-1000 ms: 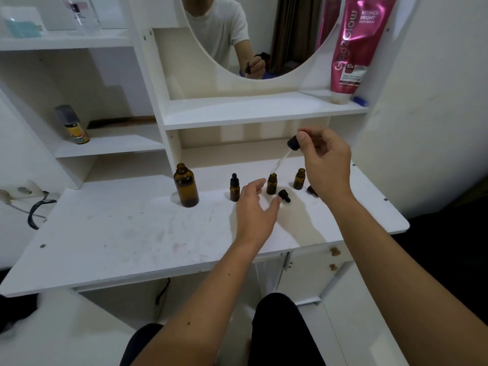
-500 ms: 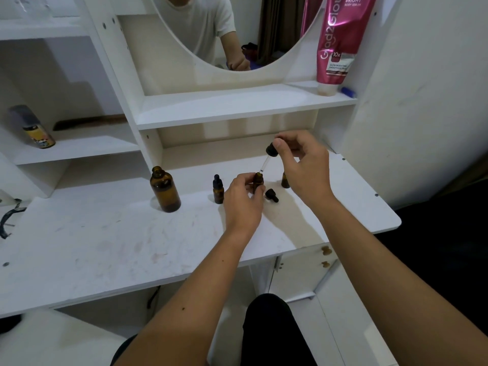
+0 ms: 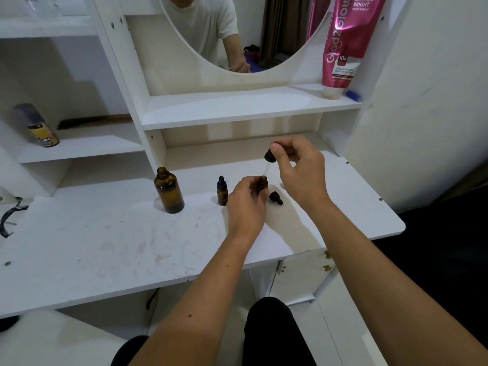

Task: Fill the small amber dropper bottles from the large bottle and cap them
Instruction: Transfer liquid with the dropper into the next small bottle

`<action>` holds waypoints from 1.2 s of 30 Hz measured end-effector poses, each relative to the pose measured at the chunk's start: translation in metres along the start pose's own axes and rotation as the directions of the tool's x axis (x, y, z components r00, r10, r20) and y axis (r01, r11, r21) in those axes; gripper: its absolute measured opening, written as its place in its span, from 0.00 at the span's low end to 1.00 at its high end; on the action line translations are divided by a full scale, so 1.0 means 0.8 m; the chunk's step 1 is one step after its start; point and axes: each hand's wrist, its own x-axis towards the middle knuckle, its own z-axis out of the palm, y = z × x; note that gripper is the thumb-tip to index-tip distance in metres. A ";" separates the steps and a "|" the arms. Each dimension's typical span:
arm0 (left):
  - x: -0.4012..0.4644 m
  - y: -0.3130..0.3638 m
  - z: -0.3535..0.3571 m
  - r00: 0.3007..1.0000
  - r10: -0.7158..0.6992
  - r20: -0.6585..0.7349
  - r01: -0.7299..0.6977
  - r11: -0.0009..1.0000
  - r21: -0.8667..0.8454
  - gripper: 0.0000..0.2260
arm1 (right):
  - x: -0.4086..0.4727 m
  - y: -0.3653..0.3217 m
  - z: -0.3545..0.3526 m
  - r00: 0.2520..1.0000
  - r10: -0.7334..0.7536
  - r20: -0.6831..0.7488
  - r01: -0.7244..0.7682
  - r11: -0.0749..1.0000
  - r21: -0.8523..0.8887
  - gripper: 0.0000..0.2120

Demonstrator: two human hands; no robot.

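The large amber bottle (image 3: 169, 190) stands uncapped on the white table (image 3: 111, 241). To its right stands a small amber bottle with a black dropper cap (image 3: 222, 191). My left hand (image 3: 247, 204) grips an open small amber bottle (image 3: 263, 182) on the table. My right hand (image 3: 298, 169) pinches a black dropper (image 3: 270, 156) just above it, the glass tube angled down toward the bottle's mouth. A loose black dropper cap (image 3: 276, 198) lies on the table right of my left hand. A third small bottle, seen earlier, is hidden behind my right hand.
A pink lotion tube (image 3: 346, 43) and a small blue item (image 3: 353, 95) are on the upper shelf (image 3: 237, 107). A yellow spray can (image 3: 39, 128) lies on the left shelf. A black cable (image 3: 8, 217) hangs at the table's left edge. A mirror (image 3: 237, 30) is above.
My left hand went from hovering open to gripping the small open bottle. My right hand lowered the dropper toward its mouth. The view shifted so the third small bottle is now hidden.
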 end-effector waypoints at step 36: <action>-0.033 0.010 -0.038 0.991 -0.130 0.045 0.135 0.979 -0.150 0.23 | -0.011 -0.050 -0.009 0.994 -0.021 -0.106 0.023 1.000 0.011 0.05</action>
